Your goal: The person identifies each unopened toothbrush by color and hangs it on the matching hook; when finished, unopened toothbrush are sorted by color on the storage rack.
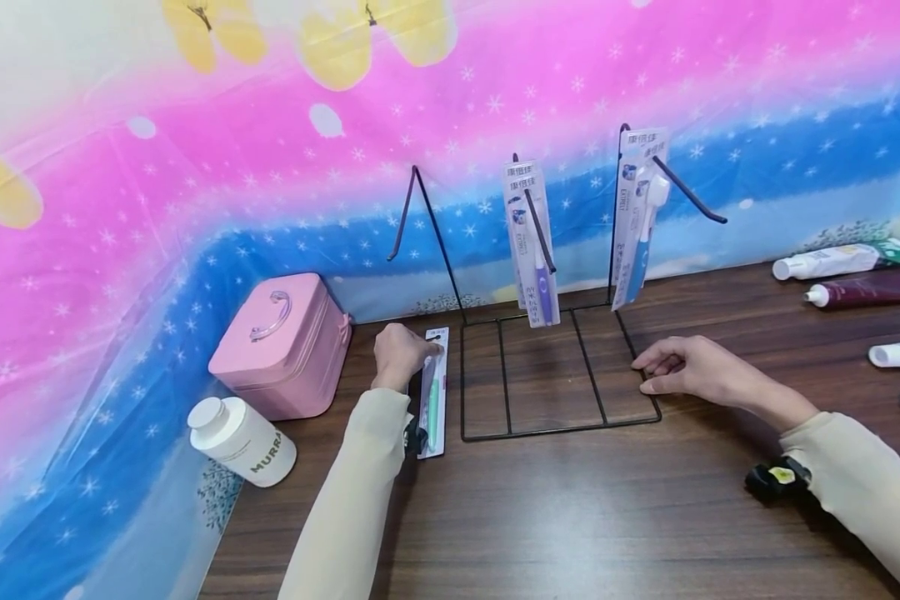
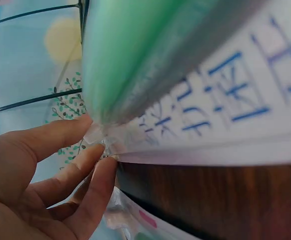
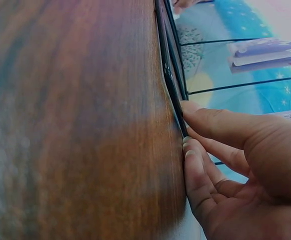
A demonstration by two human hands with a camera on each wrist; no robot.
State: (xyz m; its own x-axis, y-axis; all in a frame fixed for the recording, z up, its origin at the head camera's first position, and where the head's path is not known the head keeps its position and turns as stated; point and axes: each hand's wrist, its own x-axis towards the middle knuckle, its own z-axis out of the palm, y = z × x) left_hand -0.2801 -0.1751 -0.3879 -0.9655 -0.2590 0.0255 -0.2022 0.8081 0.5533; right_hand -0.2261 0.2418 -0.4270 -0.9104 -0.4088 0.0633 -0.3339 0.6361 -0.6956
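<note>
My left hand pinches the far end of a packaged green toothbrush beside the left edge of a black wire rack. In the left wrist view, the green handle and printed card loom close to the camera, and part of another package shows beneath. My right hand pinches the wire on the right side of the rack's base, thumb and fingertips meeting on it in the right wrist view. Packaged purple toothbrushes hang on the middle hook, packaged blue ones on the right hook; the left hook is bare.
A pink case and a white bottle stand at the left. Several tubes lie at the right, including a green-and-white tube and a dark red tube. A patterned cloth covers the wall behind the wooden table.
</note>
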